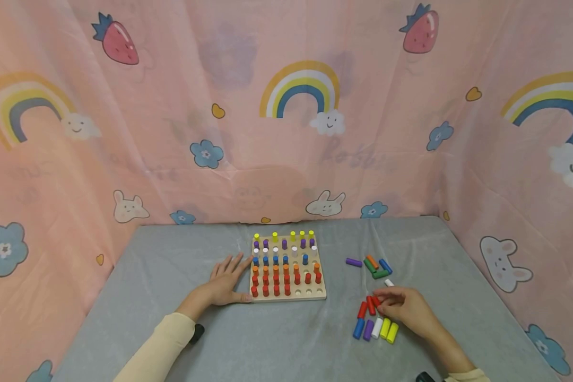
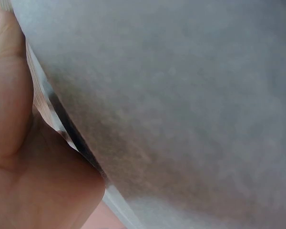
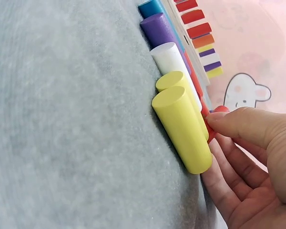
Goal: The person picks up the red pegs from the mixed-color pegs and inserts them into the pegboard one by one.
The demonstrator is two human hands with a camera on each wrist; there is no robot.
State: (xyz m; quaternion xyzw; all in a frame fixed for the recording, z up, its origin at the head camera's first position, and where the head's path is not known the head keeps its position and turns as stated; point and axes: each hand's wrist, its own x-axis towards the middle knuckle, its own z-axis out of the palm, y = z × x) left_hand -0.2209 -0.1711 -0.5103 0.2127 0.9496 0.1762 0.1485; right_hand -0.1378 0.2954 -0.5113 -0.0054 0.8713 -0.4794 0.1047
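Note:
A wooden pegboard stands on the grey table with rows of coloured pegs upright in it. Beside its left edge my left hand lies with spread fingers, thumb and fingertips touching the board. To the right of the board, my right hand pinches a red peg between thumb and fingers. Two more red pegs lie just left of it. Nearer me is a row of loose pegs: blue, purple, white and two yellow. The pinched peg is partly hidden in the right wrist view.
Beyond my right hand lie more loose pegs: a purple peg, an orange peg, a blue peg, green pegs and a white peg. A pink printed curtain surrounds the table.

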